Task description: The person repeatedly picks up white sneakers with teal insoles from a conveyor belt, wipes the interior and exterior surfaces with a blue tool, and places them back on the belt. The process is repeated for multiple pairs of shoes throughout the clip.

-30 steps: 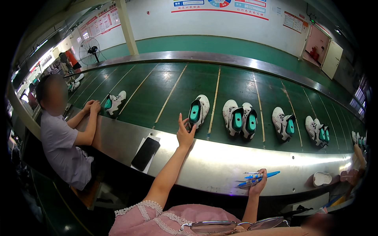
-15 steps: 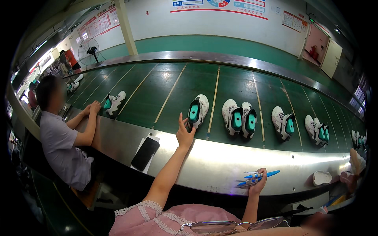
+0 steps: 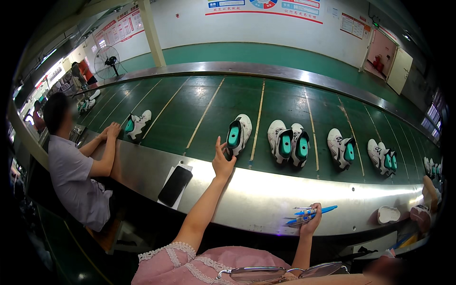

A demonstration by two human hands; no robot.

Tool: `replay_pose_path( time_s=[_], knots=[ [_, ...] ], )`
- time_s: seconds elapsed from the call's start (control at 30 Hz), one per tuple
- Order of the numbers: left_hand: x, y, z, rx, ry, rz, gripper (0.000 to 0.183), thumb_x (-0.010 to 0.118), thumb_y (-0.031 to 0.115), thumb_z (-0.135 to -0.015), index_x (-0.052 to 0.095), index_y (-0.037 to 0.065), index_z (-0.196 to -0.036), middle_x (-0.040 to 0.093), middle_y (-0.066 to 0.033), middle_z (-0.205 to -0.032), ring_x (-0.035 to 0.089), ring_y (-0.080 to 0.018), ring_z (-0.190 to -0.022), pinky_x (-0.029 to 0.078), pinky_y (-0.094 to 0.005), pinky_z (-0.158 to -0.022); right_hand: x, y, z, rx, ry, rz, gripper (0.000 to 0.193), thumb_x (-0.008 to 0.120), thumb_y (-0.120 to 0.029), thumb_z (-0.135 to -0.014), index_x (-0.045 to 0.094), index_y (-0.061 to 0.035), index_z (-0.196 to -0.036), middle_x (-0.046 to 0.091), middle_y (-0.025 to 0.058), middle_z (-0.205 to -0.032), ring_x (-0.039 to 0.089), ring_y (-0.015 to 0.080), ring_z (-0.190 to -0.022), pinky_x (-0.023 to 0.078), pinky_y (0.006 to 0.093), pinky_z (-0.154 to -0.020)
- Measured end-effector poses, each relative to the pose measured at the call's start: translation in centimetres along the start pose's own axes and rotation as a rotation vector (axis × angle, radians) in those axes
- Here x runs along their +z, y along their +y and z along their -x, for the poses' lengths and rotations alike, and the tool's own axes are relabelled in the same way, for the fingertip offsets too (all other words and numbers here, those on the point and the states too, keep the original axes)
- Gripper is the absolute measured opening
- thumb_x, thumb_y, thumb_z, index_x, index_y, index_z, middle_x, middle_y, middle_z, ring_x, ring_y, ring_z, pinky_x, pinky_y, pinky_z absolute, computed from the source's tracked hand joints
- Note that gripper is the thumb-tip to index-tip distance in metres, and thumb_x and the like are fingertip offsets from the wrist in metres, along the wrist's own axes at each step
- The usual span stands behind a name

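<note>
A white-and-black sneaker (image 3: 244, 131) with a green insert (image 3: 233, 136) in its opening stands on the green belt in front of me. My left hand (image 3: 222, 162) is at its heel, thumb on one side and the index finger stretched up the other; the heel lies between them. My right hand (image 3: 311, 219) is closed over the metal ledge, around several slim tools: blue pens (image 3: 328, 209) and a thin one with a metallic tip (image 3: 300, 208). Right of the sneaker stands a pair of similar sneakers (image 3: 277, 135), also with green inserts.
A black phone (image 3: 175, 185) lies on white paper on the metal ledge (image 3: 256, 190). More sneakers (image 3: 338, 145) stand farther right, another (image 3: 141, 122) at left. A co-worker (image 3: 76, 161) sits at left; a white dish-like piece (image 3: 388, 215) lies at right, near another person's arm (image 3: 430, 192).
My left thumb has shifted slightly at the heel; my right hand has stayed still. The co-worker at left has turned the head a little, and the other person's arm at right has moved.
</note>
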State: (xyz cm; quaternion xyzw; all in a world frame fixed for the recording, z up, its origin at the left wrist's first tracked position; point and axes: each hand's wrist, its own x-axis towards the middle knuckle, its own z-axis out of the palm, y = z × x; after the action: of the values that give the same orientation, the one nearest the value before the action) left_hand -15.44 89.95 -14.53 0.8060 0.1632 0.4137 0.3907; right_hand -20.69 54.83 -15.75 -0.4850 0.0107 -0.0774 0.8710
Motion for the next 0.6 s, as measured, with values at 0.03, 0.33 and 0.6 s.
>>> replay_pose_path(
  time_s=[0.03, 0.33, 0.6],
  knots=[
    [-0.08, 0.0, -0.01, -0.001, 0.0, -0.005, 0.089, 0.065, 0.003, -0.065, 0.019, 0.017, -0.139, 0.055, -0.013, -0.116, 0.061, -0.029, -0.097, 0.051, -0.0349, -0.083, -0.01, 0.05, -0.05, -0.004, -0.007, 0.002, 0.025, 0.036, -0.028, -0.093, 0.038, -0.0104, -0.076, 0.036, -0.0002, -0.067, 0.037, 0.0071, -0.054, 0.033, 0.0205, -0.05],
    [-0.13, -0.08, -0.02, 0.007, -0.009, -0.029, 0.091, 0.065, 0.0, -0.062, 0.02, 0.017, -0.139, 0.054, -0.0132, -0.115, 0.06, -0.0284, -0.099, 0.049, -0.0344, -0.085, 0.46, -0.24, 0.12, 0.028, 0.024, -0.02, 0.025, 0.036, -0.027, -0.093, 0.038, -0.0102, -0.075, 0.035, -0.0002, -0.066, 0.036, 0.0074, -0.052, 0.032, 0.0209, -0.048],
    [-0.2, 0.01, 0.09, -0.012, -0.055, -0.072, 0.094, 0.066, -0.002, -0.064, 0.016, 0.018, -0.141, 0.052, -0.0122, -0.117, 0.054, -0.031, -0.105, 0.046, -0.0383, -0.083, 0.03, -0.02, -0.05, 0.027, -0.001, -0.025, 0.023, 0.038, -0.026, -0.093, 0.04, -0.0105, -0.076, 0.036, -0.0007, -0.068, 0.038, 0.0065, -0.053, 0.035, 0.0198, -0.048]
  ],
)
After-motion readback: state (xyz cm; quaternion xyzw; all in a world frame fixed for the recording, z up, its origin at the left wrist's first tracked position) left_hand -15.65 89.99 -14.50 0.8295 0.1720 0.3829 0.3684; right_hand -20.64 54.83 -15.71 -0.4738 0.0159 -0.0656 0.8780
